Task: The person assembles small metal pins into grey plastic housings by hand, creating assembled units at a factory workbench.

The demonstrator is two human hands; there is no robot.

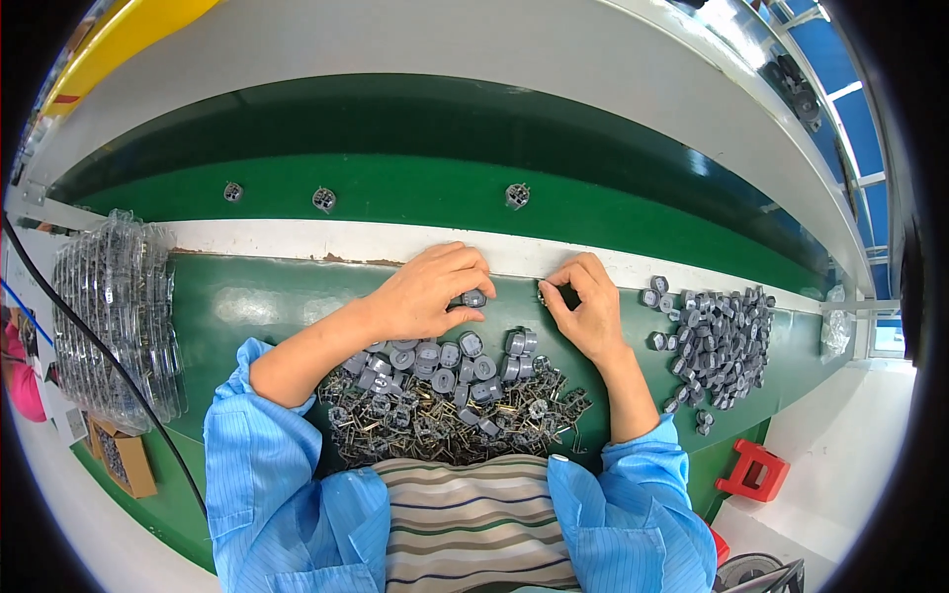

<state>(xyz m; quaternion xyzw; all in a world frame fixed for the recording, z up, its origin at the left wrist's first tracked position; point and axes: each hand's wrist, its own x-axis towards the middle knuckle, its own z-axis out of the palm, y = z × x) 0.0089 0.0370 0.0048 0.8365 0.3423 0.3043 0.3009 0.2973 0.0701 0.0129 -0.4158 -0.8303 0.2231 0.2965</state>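
Above the green bench, my left hand (435, 287) curls round a small grey plastic housing (474, 297), gripping it between thumb and fingers. To its right, my right hand (587, 304) pinches a tiny metallic piece at thumb and fingertip, too small to make out fully. The two hands are apart. Below them lies a heap of loose grey plastic housings (444, 380), mixed at its near side with a pile of thin metal parts (395, 423) right against my apron.
Another heap of grey housings (727, 336) spreads at the right. Beyond a white ledge (287, 237), several round parts (324, 199) sit on a green strip (425, 198). Stacked clear plastic trays (114, 316) stand at the left, with a black cable (99, 351) crossing. A red stool (753, 470) is at lower right.
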